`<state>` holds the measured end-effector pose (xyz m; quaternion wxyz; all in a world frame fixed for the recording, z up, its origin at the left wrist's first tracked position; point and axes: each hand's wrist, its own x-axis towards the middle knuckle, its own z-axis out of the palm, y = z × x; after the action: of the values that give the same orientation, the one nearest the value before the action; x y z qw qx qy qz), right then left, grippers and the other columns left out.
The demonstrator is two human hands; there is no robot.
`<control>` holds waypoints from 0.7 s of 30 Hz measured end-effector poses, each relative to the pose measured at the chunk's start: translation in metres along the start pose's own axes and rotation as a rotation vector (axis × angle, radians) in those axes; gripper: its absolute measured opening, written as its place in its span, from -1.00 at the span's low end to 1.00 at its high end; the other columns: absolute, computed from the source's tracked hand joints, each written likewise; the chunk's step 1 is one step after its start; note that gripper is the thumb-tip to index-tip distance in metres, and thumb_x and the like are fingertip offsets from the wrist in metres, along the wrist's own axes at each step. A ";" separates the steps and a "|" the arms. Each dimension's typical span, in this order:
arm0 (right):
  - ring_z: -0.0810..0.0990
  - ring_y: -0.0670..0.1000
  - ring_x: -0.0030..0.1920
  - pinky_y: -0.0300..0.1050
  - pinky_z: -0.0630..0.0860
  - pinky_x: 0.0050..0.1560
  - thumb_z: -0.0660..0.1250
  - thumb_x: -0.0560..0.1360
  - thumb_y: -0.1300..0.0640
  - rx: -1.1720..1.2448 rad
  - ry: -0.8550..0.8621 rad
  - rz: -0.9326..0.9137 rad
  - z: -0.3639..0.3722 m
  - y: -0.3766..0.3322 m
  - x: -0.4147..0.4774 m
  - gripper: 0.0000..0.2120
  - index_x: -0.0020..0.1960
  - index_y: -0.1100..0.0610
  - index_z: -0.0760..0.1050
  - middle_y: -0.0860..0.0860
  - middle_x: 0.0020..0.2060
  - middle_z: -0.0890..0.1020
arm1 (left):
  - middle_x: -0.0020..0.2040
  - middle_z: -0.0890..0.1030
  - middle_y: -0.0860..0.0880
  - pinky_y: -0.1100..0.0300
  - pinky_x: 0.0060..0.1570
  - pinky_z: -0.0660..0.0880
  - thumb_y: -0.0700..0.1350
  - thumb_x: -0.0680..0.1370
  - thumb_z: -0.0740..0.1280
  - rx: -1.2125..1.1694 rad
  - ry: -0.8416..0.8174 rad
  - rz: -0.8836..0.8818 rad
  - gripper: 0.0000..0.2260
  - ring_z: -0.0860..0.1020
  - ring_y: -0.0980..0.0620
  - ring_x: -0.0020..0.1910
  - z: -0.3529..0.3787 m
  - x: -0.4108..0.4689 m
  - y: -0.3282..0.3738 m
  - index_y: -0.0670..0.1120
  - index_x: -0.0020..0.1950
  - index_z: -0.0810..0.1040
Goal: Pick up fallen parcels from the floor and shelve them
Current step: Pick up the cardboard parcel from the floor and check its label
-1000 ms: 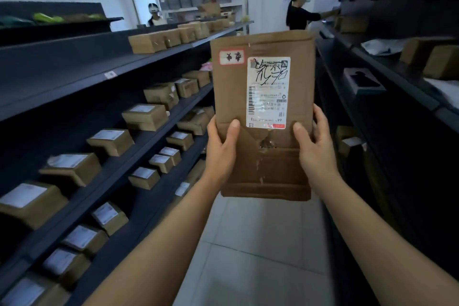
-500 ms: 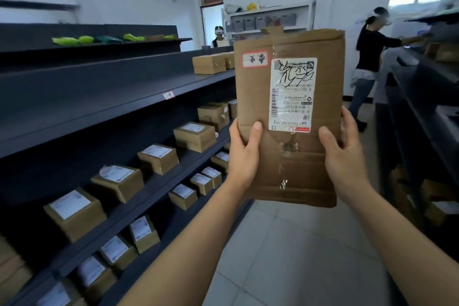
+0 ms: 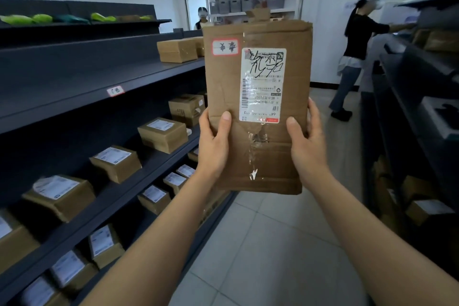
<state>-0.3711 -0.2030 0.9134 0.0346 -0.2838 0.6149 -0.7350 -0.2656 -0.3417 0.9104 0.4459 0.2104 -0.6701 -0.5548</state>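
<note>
A flat brown cardboard parcel [image 3: 258, 107] stands upright at chest height in front of me, with a white shipping label and a small red-edged sticker facing me. My left hand [image 3: 213, 146] grips its lower left edge, thumb on the front. Its lower right edge is held the same way by my right hand [image 3: 306, 146]. The dark shelving unit [image 3: 74, 97] runs along my left, with a mostly bare upper shelf and lower shelves lined with small labelled boxes.
Two brown boxes [image 3: 177, 50] sit on the upper left shelf near the parcel. A second dark shelf rack [image 3: 409, 117] with boxes stands on my right. One person [image 3: 355, 57] stands at that rack down the aisle; another person [image 3: 202, 16] is at the far doorway. Tiled floor [image 3: 268, 251] lies below.
My view has turned left toward the shelving and lifted a little. The parcel stays upright in both hands with the same grip.
</note>
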 end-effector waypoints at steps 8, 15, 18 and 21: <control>0.56 -0.11 0.24 0.12 0.55 0.25 0.23 0.60 -0.02 -0.032 0.072 -0.003 -0.066 0.029 0.076 -0.49 0.48 -0.28 0.16 -0.20 0.30 0.50 | 0.29 0.43 0.09 0.51 -0.11 0.37 0.16 0.59 0.21 -0.050 -0.072 -0.024 -0.44 0.45 0.35 0.06 0.102 0.045 -0.026 0.02 0.53 0.14; 0.51 -0.01 0.30 0.07 0.54 0.25 0.21 0.63 0.03 -0.099 0.189 0.004 -0.120 0.048 0.120 -0.48 0.54 -0.17 0.13 -0.03 0.41 0.44 | 0.13 0.47 0.22 0.60 -0.24 0.42 0.09 0.61 0.21 -0.084 -0.199 -0.029 -0.51 0.53 0.49 -0.07 0.183 0.073 -0.046 0.01 0.49 0.18; 0.48 -0.06 0.30 -0.16 0.49 0.15 0.21 0.63 -0.01 -0.145 0.264 -0.005 -0.140 0.055 0.138 -0.47 0.54 -0.20 0.11 -0.06 0.42 0.42 | 0.12 0.47 0.24 0.56 -0.24 0.44 0.12 0.61 0.20 -0.098 -0.269 -0.033 -0.52 0.54 0.38 0.00 0.216 0.088 -0.053 0.07 0.49 0.16; 0.47 -0.08 0.32 -0.22 0.45 0.16 0.22 0.62 -0.01 -0.169 0.332 -0.010 -0.157 0.065 0.155 -0.46 0.55 -0.18 0.12 -0.08 0.42 0.42 | 0.13 0.46 0.23 0.40 -0.11 0.44 0.13 0.60 0.20 -0.145 -0.348 -0.046 -0.52 0.52 0.24 0.08 0.245 0.104 -0.063 0.09 0.48 0.15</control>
<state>-0.5921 -0.1416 0.8981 -0.0949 -0.1636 0.6701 -0.7177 -0.5366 -0.3048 0.8932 0.3245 0.0939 -0.6904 -0.6397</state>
